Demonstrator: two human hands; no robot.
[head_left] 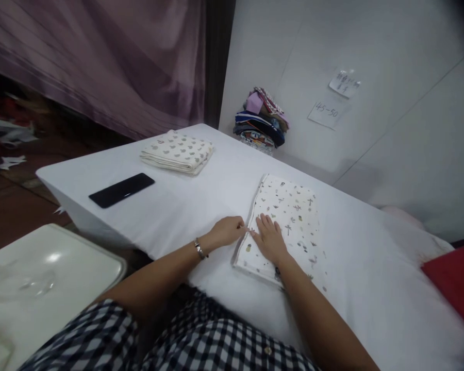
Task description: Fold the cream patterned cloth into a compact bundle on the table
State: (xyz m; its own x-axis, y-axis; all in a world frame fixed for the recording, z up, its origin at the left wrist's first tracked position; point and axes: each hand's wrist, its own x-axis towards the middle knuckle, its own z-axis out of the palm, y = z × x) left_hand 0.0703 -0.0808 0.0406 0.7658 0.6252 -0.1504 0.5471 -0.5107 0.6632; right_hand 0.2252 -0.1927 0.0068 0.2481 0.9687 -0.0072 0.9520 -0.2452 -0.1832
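Observation:
A folded white cloth (pixel 294 221) printed with small plants, pineapples and flamingos lies in front of me. My right hand (pixel 269 238) rests flat on its left part, fingers spread. At the cloth's left edge, my left hand (pixel 228 230) has its fingers closed in a pinch, with the thumb and index finger at the layered edge. It seems to grip that edge, partly hidden by the fingers. A metal band circles the left wrist. Farther back on the left lies a second folded cream cloth (pixel 180 149) with a grey print, stacked in several layers.
The white-covered table (pixel 170 206) runs along a wall with two handwritten papers (pixel 325 114). A black phone (pixel 121 189) lies on the left. A pile of folded clothes (pixel 260 121) stands by the wall. A white stool (pixel 62 268) is lower left; something red (pixel 456 278) is at right.

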